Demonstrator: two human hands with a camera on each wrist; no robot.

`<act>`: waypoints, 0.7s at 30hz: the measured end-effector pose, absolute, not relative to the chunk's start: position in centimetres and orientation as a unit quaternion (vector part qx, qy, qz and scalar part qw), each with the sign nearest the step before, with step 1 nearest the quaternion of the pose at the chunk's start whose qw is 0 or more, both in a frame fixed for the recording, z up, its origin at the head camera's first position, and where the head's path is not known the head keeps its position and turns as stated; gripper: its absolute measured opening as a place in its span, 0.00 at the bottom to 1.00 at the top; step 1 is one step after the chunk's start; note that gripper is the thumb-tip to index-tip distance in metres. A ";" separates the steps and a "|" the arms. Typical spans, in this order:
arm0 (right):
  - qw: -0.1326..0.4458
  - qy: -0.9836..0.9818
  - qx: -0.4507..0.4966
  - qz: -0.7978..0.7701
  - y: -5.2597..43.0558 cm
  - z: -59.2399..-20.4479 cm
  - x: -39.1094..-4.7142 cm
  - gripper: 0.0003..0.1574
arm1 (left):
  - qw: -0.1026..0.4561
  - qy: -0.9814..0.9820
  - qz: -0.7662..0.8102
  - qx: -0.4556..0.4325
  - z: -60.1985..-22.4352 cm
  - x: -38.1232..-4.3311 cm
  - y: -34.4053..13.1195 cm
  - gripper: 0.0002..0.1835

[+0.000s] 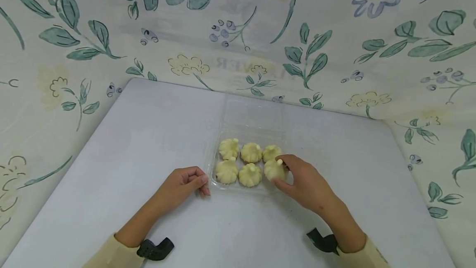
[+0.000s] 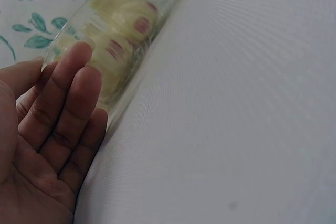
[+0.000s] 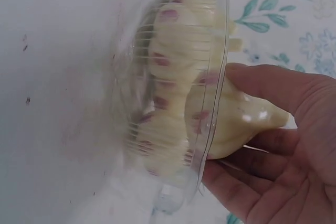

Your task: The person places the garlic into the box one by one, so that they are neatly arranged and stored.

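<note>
A clear plastic container point(image 1: 238, 190) on the table holds several pale yellow, ridged, garlic-bulb-shaped pieces point(image 1: 250, 175) in two rows. Short stems point up from them, and reddish-purple patches mark their lower sides in the wrist views. My right hand point(image 1: 310, 183) grips the front right bulb-shaped piece point(image 3: 236, 119) between thumb and fingers; it sticks up above the container's rim in the right wrist view. At the container's front left corner is my left hand point(image 1: 186, 185), fingers loosely bent, close against the plastic wall. Whether its fingertips touch that wall I cannot tell.
The container's clear lid point(image 1: 254, 116) lies folded open toward the back of the white table point(image 1: 167, 123). Behind and beside the table hangs a cloth point(image 1: 238, 65) printed with leaves and flowers. Black straps point(image 1: 156, 249) sit at both wrists.
</note>
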State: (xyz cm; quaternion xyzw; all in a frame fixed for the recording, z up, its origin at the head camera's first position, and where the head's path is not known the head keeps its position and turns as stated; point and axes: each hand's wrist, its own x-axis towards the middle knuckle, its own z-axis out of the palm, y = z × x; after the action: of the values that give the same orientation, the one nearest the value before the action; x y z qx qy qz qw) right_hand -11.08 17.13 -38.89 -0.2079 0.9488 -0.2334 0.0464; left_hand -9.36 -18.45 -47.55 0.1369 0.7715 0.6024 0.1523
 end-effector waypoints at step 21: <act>0.013 0.941 -0.222 -0.255 17.3 -39.0 -11.3 0.30 | 0.146 0.761 0.615 0.146 -47.5 -9.3 -18.4 0.12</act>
State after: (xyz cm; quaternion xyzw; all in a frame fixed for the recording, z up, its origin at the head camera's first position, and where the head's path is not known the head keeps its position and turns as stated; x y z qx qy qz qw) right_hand -11.29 17.29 -39.01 -0.2223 0.9409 -0.2553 0.0131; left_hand -9.29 -18.43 -47.52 0.1465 0.7606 0.6154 0.1458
